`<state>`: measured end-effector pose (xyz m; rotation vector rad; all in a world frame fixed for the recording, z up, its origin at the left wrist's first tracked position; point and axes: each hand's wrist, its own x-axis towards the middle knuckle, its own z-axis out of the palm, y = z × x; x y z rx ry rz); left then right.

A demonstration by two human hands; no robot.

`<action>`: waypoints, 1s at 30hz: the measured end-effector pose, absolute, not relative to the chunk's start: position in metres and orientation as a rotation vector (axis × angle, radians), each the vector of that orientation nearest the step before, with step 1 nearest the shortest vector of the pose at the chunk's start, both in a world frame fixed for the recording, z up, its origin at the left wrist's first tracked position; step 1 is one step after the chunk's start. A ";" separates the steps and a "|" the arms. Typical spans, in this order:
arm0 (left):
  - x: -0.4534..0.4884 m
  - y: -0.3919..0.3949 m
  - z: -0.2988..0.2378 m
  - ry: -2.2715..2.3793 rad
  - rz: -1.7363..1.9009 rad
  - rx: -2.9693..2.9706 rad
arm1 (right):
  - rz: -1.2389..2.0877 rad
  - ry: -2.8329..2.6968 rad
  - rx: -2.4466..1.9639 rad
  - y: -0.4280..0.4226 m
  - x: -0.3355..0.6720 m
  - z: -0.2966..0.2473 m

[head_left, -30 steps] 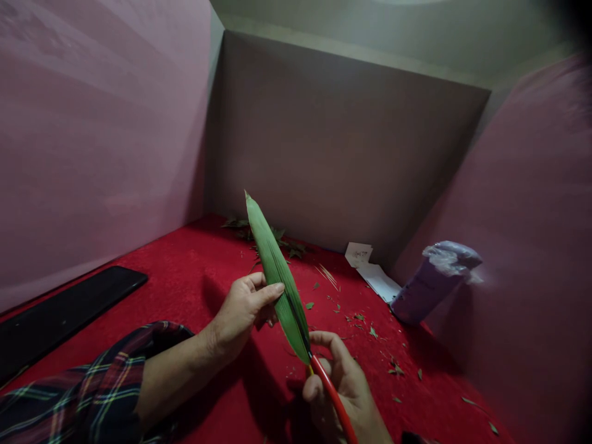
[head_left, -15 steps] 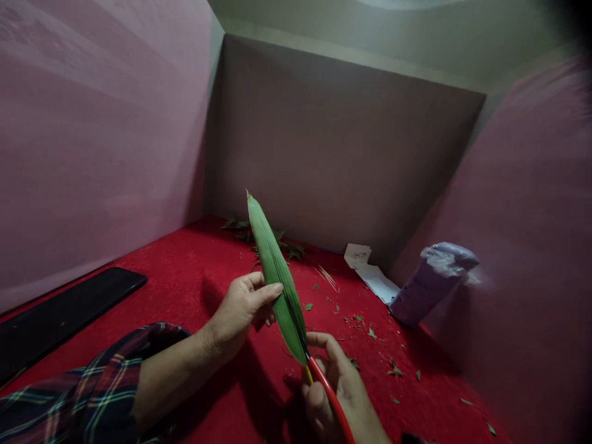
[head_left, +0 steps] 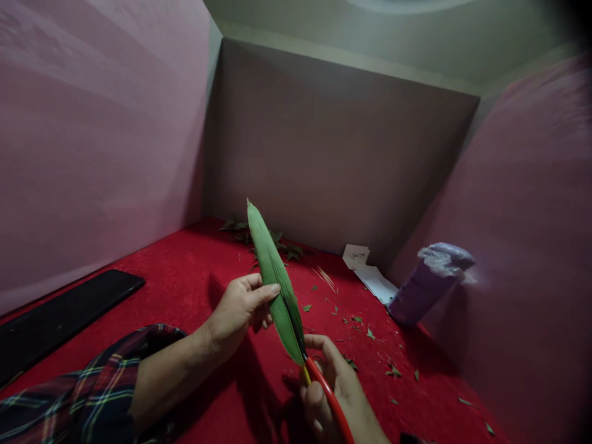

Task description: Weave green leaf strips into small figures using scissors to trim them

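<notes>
A long green leaf point(head_left: 276, 271) with lengthwise ribs is held up in front of me, its pointed tip away from me. My left hand point(head_left: 243, 308) pinches it near the middle, thumb on top and fingers underneath. The fingers of my right hand point(head_left: 340, 385) are wrapped round scissors point(head_left: 324, 387) with red and yellow handles. Their dark blades meet the leaf at its near end; one blade lies along the leaf's face, and the other is hidden. Under both hands spreads a red cloth point(head_left: 180, 277).
Several leaf scraps point(head_left: 356, 319) litter the cloth on the right, with thin sticks point(head_left: 325, 279) beyond. More leaves point(head_left: 289, 250) lie by the back wall. White cards point(head_left: 375, 283) and a purple plastic-wrapped package point(head_left: 423, 287) stand right; a black flat board point(head_left: 60, 327) lies left.
The view has shifted very slightly, and the leaf's tip sits a little lower. Both hands keep their hold, the scissors still at the leaf's near end.
</notes>
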<state>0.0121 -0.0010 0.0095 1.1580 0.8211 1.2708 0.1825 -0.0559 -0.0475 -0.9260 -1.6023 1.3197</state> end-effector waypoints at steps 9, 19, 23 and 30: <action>0.012 0.001 0.007 0.810 1.286 1.169 | 1.327 -1.588 -0.924 -0.055 0.182 -0.049; 0.012 0.001 0.006 0.785 1.276 1.170 | 1.297 -1.619 -0.936 -0.058 0.182 -0.046; 0.012 0.003 0.006 0.807 1.274 1.187 | 1.332 -1.601 -0.918 -0.060 0.181 -0.043; 0.011 0.003 0.007 0.823 1.260 1.218 | 1.286 -1.623 -0.891 -0.056 0.183 -0.048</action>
